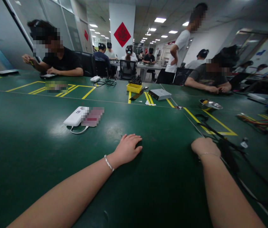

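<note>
My left hand [130,147] rests on the green tabletop [162,186] with its fingers stretched out and nothing held. A bracelet [109,163] circles that wrist. Beyond it and to the left, a white power bank [76,116] marked 15 lies beside a reddish, partly blurred flat object [93,117]. A short white cable [79,131] loops from the power bank towards that object. My right hand [205,147] is closed like a fist on the table, close to black cables [227,152]. Its fingers curl away from me, so what they hold, if anything, is hidden.
Further back are a yellow bin [134,87], a grey box [160,94] and a metal dish [211,104]. Coloured wires [255,122] lie at the right. Yellow tape [219,122] marks the table. People sit across it at left and right; another stands behind.
</note>
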Tool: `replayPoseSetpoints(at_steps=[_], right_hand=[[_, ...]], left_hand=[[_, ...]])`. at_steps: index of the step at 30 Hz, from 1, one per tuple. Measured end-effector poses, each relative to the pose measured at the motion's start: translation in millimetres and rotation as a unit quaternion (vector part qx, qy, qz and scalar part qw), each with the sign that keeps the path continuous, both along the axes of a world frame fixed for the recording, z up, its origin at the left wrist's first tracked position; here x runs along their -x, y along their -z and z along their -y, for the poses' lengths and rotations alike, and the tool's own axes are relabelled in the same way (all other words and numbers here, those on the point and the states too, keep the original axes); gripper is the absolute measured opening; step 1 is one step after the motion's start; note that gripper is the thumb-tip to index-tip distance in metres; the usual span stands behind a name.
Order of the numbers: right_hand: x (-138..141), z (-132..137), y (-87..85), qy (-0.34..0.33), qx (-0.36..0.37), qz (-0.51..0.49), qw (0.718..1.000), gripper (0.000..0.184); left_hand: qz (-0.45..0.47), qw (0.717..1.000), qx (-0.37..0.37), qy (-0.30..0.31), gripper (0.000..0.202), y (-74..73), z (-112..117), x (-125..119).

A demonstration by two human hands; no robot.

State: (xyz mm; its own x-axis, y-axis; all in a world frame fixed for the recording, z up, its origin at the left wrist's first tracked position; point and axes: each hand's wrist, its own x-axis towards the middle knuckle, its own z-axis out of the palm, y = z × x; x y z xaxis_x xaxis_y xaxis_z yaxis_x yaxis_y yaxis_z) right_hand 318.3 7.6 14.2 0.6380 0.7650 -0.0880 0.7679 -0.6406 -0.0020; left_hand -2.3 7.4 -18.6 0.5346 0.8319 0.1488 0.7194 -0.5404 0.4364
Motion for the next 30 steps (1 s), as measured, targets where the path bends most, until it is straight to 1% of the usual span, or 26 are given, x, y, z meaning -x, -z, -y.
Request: replayPoseSetpoints(at_steps=[4, 6, 8, 9, 10, 11, 12, 13, 15, 16, 17, 19, 21, 22, 23, 24, 25, 26, 27, 28, 29, 30], right_hand=[[2.0, 1.7, -6.1, 0.005, -0.022, 0.011, 1.0, 0.04], [6.1, 0.2, -7.0, -0.015, -0.044, 0.002, 0.999, 0.037], [19.4, -1.5, -6.4, -0.066, -0.086, -0.061, 0.992, 0.031], [30.6, -1.8, -5.7, -0.099, -0.115, -0.124, 0.981, 0.029], [44.8, -1.3, -4.7, -0.132, -0.144, -0.205, 0.959, 0.027], [61.3, -0.2, -3.3, -0.157, -0.172, -0.294, 0.927, 0.025], [79.1, 1.8, -1.6, -0.18, -0.189, -0.388, 0.884, 0.026], [97.4, 4.3, 0.4, -0.193, -0.192, -0.462, 0.844, 0.026], [131.0, 10.3, 5.2, -0.211, -0.188, -0.543, 0.791, 0.024], [144.8, 13.2, 7.7, -0.221, -0.184, -0.56, 0.777, 0.023], [155.9, 15.7, 10.1, -0.233, -0.183, -0.566, 0.769, 0.021], [168.9, 18.7, 13.6, -0.265, -0.184, -0.558, 0.765, 0.02], [169.4, 18.3, 13.8, -0.303, -0.172, -0.538, 0.767, 0.021], [164.8, 16.7, 12.4, -0.317, -0.165, -0.521, 0.776, 0.022], [157.1, 14.5, 10.3, -0.328, -0.161, -0.487, 0.793, 0.025], [146.2, 11.8, 7.5, -0.333, -0.164, -0.43, 0.823, 0.027], [132.3, 9.0, 4.6, -0.327, -0.173, -0.349, 0.861, 0.029], [116.0, 6.3, 1.8, -0.308, -0.185, -0.251, 0.899, 0.031], [97.9, 3.9, -0.3, -0.277, -0.195, -0.142, 0.93, 0.033], [78.7, 1.9, -1.6, -0.231, -0.188, -0.058, 0.953, 0.037], [59.5, 0.4, -1.7, -0.179, -0.178, -0.004, 0.968, 0.041], [41.1, -0.8, -0.7, -0.135, -0.161, 0.022, 0.977, 0.045]], left_hand=[[0.015, 1.0, -0.002, 0.004, 0.037, 0.1, 0.3, 0.4], [0.022, 1.0, -0.004, 0.001, 0.037, 0.2, 0.5, 0.2], [0.031, 0.999, -0.009, -0.008, 0.037, 0.1, 0.9, -0.6], [0.038, 0.999, -0.014, -0.012, 0.037, -0.2, 1.3, -1.3], [0.047, 0.999, -0.019, -0.013, 0.038, -0.6, 1.9, -2.2], [0.059, 0.998, -0.023, -0.013, 0.039, -1.2, 2.6, -3.3], [0.074, 0.997, -0.025, -0.01, 0.04, -1.9, 3.5, -4.5], [0.089, 0.996, -0.022, -0.007, 0.043, -2.7, 4.5, -5.7], [0.117, 0.993, -0.005, -0.006, 0.049, -4.1, 6.7, -7.8], [0.127, 0.992, 0.004, -0.006, 0.048, -4.8, 7.7, -8.5], [0.134, 0.991, 0.011, -0.006, 0.043, -5.4, 8.5, -9.0], [0.142, 0.99, 0.016, -0.008, 0.029, -6.1, 9.3, -9.0], [0.153, 0.988, 0.021, -0.014, 0.018, -6.5, 8.8, -8.1], [0.16, 0.987, 0.024, -0.021, 0.016, -6.5, 8.2, -7.5], [0.167, 0.985, 0.027, -0.031, 0.016, -6.6, 7.4, -6.7], [0.173, 0.984, 0.03, -0.041, 0.017, -6.7, 6.6, -5.9], [0.178, 0.982, 0.031, -0.052, 0.019, -6.9, 5.7, -5.2], [0.182, 0.981, 0.031, -0.061, 0.02, -7.1, 4.9, -4.4], [0.186, 0.98, 0.031, -0.068, 0.021, -7.5, 4.2, -3.7], [0.19, 0.979, 0.031, -0.071, 0.021, -8.0, 3.5, -3.1], [0.194, 0.978, 0.033, -0.073, 0.021, -8.5, 3.0, -2.5], [0.197, 0.977, 0.034, -0.074, 0.022, -9.0, 2.5, -2.1]])
